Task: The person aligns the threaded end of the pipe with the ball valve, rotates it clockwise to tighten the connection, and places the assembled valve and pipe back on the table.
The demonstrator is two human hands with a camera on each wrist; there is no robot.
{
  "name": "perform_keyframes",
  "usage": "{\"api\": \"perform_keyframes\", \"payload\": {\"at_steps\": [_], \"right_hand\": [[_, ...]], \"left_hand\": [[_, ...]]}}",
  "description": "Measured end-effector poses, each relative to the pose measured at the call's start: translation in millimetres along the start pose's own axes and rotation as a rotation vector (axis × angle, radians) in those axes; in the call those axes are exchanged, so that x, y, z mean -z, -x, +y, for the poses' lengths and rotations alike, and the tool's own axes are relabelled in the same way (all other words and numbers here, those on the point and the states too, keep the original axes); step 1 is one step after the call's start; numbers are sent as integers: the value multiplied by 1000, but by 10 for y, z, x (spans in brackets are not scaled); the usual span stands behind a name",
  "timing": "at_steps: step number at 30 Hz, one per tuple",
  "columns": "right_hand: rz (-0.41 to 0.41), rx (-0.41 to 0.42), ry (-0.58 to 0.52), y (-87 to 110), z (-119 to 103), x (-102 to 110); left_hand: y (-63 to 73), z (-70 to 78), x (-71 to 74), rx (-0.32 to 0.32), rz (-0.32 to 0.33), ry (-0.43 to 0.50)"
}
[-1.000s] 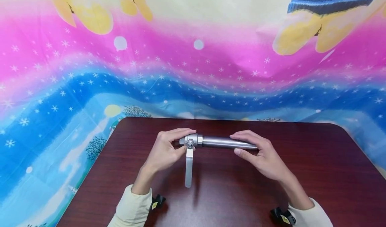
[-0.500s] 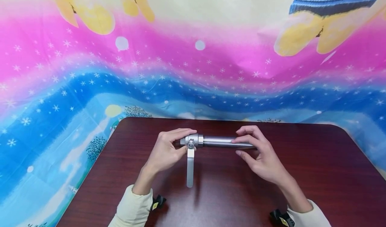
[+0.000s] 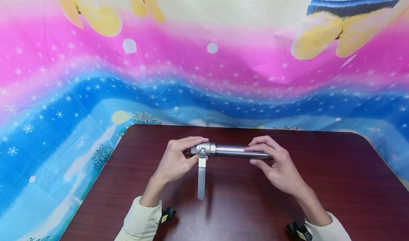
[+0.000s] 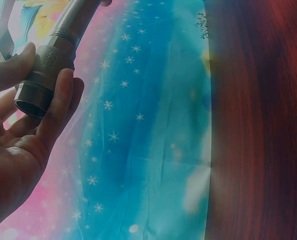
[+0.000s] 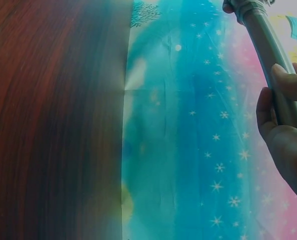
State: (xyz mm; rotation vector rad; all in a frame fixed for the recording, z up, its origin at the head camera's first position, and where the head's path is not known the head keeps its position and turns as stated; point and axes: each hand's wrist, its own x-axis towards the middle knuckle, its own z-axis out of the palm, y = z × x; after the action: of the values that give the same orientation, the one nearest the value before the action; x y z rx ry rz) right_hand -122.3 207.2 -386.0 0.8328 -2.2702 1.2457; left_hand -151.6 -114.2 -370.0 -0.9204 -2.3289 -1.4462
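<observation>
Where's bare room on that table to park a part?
Bare tabletop: right of the right hand, out to the right edge; a smaller patch between the left hand and left edge. Crowded: the middle, where the hands hold the valve and pipe, lever sticking out between the forearms.

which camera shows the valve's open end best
The left wrist view: the valve's open end faces that camera, so its rim and dark opening show. The head view shows only the outside of that end, between finger and thumb of the left hand. In the right wrist view, it is out of frame.
</observation>
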Motion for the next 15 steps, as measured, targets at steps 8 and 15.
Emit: {"api": "perform_keyframes", "payload": {"at_steps": [8,15], "right_hand": [[2,1,4,13,32,-6],[-10,-39,22,6,21,4]], "left_hand": [[-4,2,12,-13,-2,-9],[-7,11,22,-12,-3,8]]}}
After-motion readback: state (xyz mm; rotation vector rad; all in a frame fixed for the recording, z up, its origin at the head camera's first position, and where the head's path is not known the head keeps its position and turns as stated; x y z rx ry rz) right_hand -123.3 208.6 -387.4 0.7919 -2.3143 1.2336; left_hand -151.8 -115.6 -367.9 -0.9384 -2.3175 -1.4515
